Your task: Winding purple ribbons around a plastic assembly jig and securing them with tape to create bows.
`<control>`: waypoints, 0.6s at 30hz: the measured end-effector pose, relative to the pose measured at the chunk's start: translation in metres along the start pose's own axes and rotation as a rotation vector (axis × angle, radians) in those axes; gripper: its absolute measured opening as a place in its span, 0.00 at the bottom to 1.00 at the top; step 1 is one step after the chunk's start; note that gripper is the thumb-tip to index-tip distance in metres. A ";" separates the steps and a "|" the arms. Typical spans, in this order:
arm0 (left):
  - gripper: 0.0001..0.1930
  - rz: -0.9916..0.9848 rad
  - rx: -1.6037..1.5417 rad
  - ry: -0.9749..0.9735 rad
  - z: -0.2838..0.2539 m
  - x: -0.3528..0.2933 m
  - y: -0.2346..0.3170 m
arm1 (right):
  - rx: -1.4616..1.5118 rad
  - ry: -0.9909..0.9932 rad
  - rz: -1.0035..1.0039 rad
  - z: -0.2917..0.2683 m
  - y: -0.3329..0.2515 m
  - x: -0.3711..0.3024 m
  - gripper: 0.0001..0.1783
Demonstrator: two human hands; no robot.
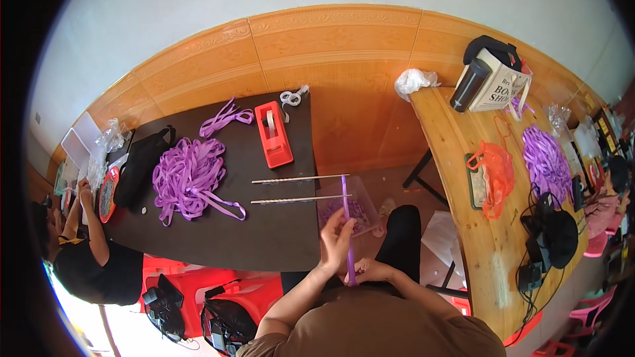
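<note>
A purple ribbon (345, 206) runs from the tips of two thin rods (291, 201) down toward my body. The rods lie side by side on the dark table and jut past its right edge. My left hand (336, 241) pinches the ribbon at mid-length, just below the nearer rod. Closer to my body, my right hand (368, 270) has its fingers closed at the ribbon's lower end. Under the rod tips stands a translucent plastic tub (372, 193) with purple ribbon pieces inside. A large tangled heap of purple ribbon (188, 175) lies on the table to the left.
On the dark table (278, 238) are a red tape dispenser (274, 135), white-handled scissors (291, 97) and a black bag (142, 165). A wooden table (456, 139) at right carries a tote bag (499, 86), an orange plastic bag (496, 178) and more ribbon (546, 162). Another person (89, 258) sits far left.
</note>
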State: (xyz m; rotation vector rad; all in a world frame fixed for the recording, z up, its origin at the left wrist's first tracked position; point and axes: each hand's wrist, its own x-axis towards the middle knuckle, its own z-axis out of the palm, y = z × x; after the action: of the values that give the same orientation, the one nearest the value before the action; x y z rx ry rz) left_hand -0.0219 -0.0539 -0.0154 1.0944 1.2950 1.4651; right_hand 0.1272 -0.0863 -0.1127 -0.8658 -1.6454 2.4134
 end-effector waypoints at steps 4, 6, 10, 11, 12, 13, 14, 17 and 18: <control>0.09 0.120 0.108 0.074 0.002 0.010 0.001 | -0.039 -0.032 -0.091 0.002 0.001 -0.005 0.14; 0.08 0.200 0.170 0.104 0.004 0.014 0.001 | -0.076 -0.038 -0.130 0.002 -0.001 -0.007 0.15; 0.06 0.182 0.033 0.143 0.006 0.020 -0.008 | -0.049 -0.089 -0.148 0.000 0.000 -0.009 0.15; 0.07 0.179 0.011 0.125 0.005 0.021 -0.012 | -0.032 -0.105 -0.157 0.000 0.000 -0.009 0.15; 0.07 0.179 0.011 0.125 0.006 0.019 -0.016 | -0.032 -0.105 -0.158 0.000 0.000 -0.009 0.15; 0.09 0.068 -0.199 0.132 0.011 0.018 -0.012 | -0.031 -0.108 -0.155 0.000 0.001 -0.009 0.15; 0.11 -0.044 -0.407 0.138 0.013 0.018 -0.010 | -0.029 -0.112 -0.152 -0.001 0.001 -0.009 0.15; 0.12 -0.150 -0.505 0.116 0.012 0.014 -0.007 | -0.004 -0.120 -0.156 -0.001 0.002 -0.010 0.15; 0.12 -0.151 -0.504 0.116 0.010 0.014 -0.006 | -0.004 -0.120 -0.157 -0.001 0.002 -0.010 0.15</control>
State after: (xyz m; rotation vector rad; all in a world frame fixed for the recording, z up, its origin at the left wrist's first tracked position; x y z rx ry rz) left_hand -0.0147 -0.0378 -0.0193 0.5771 0.9797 1.6369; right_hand 0.1364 -0.0905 -0.1110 -0.5788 -1.6885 2.3971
